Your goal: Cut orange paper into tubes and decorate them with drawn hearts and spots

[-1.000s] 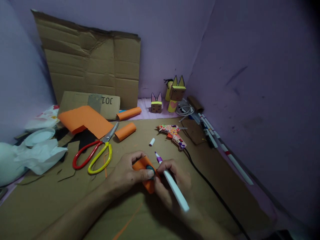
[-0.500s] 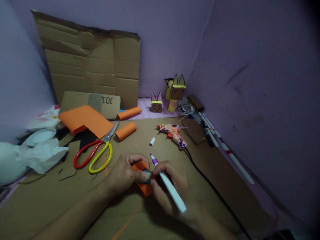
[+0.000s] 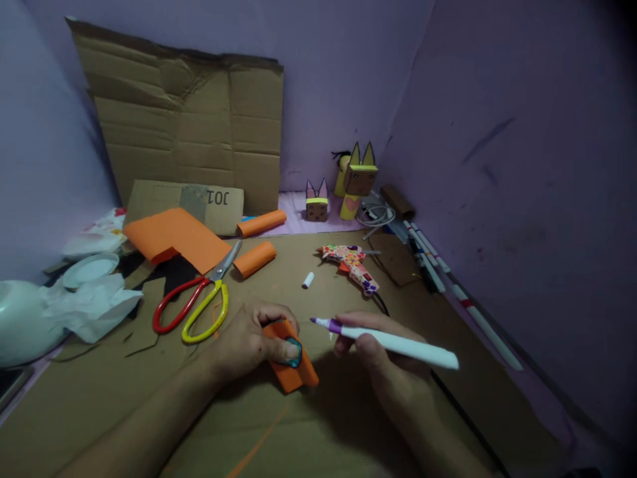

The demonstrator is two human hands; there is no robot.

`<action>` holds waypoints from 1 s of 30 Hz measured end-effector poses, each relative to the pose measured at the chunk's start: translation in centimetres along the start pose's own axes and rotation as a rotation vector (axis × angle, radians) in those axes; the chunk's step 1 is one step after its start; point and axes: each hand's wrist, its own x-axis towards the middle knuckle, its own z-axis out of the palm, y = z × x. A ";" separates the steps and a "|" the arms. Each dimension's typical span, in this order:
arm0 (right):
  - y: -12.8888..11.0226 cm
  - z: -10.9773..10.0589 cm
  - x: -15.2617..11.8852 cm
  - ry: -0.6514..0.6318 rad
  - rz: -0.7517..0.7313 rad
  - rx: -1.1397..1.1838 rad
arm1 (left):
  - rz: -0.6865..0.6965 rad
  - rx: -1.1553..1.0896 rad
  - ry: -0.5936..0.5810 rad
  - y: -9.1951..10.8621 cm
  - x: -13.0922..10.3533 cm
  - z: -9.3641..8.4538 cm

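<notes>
My left hand [image 3: 259,342] is closed on a folded piece of orange paper [image 3: 290,378]. Its thumb presses a small round teal piece [image 3: 295,353] against the paper; what that piece is I cannot make out. To the right, my right hand [image 3: 388,358] grips a white marker [image 3: 398,343] with a purple collar. The uncapped purple tip points left toward the paper, apart from it. The white marker cap [image 3: 308,280] lies on the cardboard beyond my hands. Red-and-yellow scissors [image 3: 204,292] rest with blades apart to the left of my left hand.
Two orange paper rolls [image 3: 255,259] and an orange sheet [image 3: 174,236] lie beyond the scissors. A flowered glue gun [image 3: 350,265] with a black cord sits at right. Cardboard animal figures [image 3: 316,209] stand at the back wall. A large cardboard sheet [image 3: 189,126] leans there. Markers [image 3: 488,325] line the right.
My right hand has drawn back to the right from the orange paper, and the marker has swung to nearly level. My left hand still holds the paper in about the same place.
</notes>
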 end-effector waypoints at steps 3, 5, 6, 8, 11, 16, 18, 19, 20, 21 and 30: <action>0.1 0.6 0.2 0.011 0.122 -0.030 | 0.038 -0.040 0.008 0.1 -0.1 0.1; 0.4 0.9 0.4 -0.043 0.276 0.016 | 0.115 -0.072 0.041 0.2 -0.2 0.0; 0.5 1.0 0.5 -0.088 0.349 0.039 | 0.165 -0.076 0.061 0.3 -0.3 -0.1; 0.7 1.1 0.5 -0.173 0.451 0.084 | 0.259 -0.067 0.096 0.5 -0.3 -0.4; 0.7 1.0 0.5 -0.202 0.545 0.194 | 0.310 -0.069 0.112 0.7 -0.2 -0.7; 0.7 1.2 0.4 -0.266 0.654 0.344 | 0.276 -0.096 0.054 0.4 -0.4 -0.2; 0.7 1.2 0.4 -0.290 0.663 0.355 | 0.255 -0.076 0.024 0.3 -0.5 0.0; 0.7 1.3 0.4 -0.309 0.671 0.363 | 0.245 -0.061 0.010 0.3 -0.6 0.1; 0.7 1.3 0.4 -0.332 0.680 0.371 | 0.237 -0.052 -0.003 0.3 -0.6 0.1; 0.7 1.3 0.3 -0.356 0.680 0.384 | 0.229 -0.051 -0.019 0.2 -0.7 0.2; 1.4 1.4 0.0 -0.436 0.555 0.433 | 0.223 -0.003 -0.085 0.5 -0.8 0.0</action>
